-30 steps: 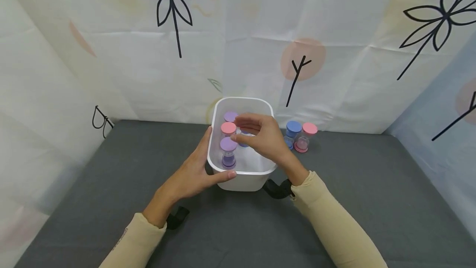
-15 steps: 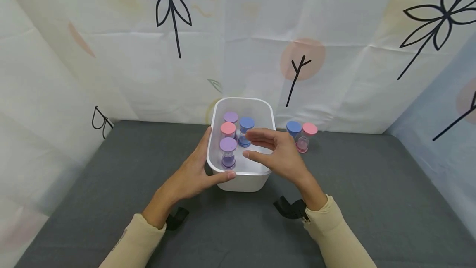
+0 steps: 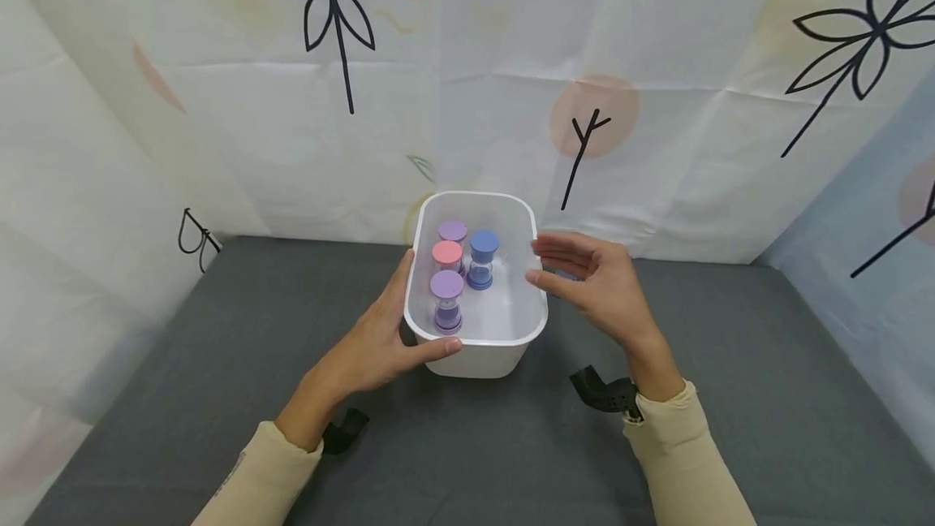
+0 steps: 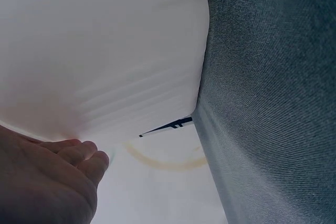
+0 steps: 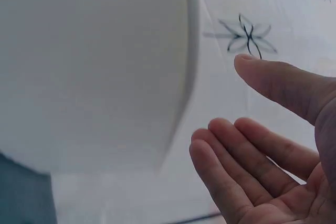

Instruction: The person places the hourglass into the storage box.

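Note:
My left hand (image 3: 368, 345) steadies a white plastic bin (image 3: 475, 360), its straight fingers along the left wall and its thumb on the front rim. In the left wrist view, the fingertips (image 4: 94, 166) touch the bin's outer wall. Inside the bin stand a front purple sand timer (image 3: 447, 286), a pink sand timer (image 3: 447, 252), a back purple sand timer (image 3: 453, 230) and a blue sand timer (image 3: 483, 246). My right hand (image 3: 595, 282), holding nothing, hovers at the right rim with thumb and fingers apart. Behind it a bit of blue (image 3: 566, 274) shows; the rest there is hidden.
The bin stands on a grey cloth-covered table (image 3: 467, 453), near the back edge. A white patterned curtain (image 3: 497, 136) hangs close behind it and at both sides. Dark wrist straps (image 3: 605, 390) sit on both arms.
My right hand has moved out of the bin to the right, uncovering the blue sand timer inside and now covering the blue and pink ones outside. My left hand has stayed in place.

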Demonstrator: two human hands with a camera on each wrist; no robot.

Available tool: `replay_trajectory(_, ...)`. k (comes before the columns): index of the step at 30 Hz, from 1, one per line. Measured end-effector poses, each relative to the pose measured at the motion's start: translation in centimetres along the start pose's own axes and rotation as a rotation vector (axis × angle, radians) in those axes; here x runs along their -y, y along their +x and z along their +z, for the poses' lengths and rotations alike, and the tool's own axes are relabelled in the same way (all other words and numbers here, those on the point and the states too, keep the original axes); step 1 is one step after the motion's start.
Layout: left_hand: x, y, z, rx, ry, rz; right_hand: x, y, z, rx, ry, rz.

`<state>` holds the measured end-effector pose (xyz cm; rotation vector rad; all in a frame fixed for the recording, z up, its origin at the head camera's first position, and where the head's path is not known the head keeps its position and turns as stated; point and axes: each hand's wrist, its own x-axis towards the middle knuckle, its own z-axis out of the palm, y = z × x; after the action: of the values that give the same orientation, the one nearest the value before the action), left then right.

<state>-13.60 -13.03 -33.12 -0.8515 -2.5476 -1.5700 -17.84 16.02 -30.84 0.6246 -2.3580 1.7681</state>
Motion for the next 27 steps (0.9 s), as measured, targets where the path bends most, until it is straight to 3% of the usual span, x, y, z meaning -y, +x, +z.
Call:
replay_trajectory(8,0.1,0.1,0.0,0.008,-0.013,0.011,-2.4,0.2,-3.8,-0.355,-0.221,0.031)
replay_trajectory(12,0.1,0.2,0.0,0.003,-0.008,0.019,-3.7,0.0,-5.2,-0.458,-0.299,0.110)
replay_trajectory(17,0.0,0.1,0.1,-0.004,-0.006,0.008,-5.1,-0.2,-6.3,-0.445,-0.352,0.203)
replay_trajectory(22,0.0,0.1,0.1,-0.001,-0.012,0.009,-6.4,-0.4,-7.0,-0.333,-0.326,0.290)
replay_trajectory(27,0.0,0.0,0.1,0.003,-0.015,0.005,-7.9,-0.4,-7.3,-0.241,-0.265,0.317)
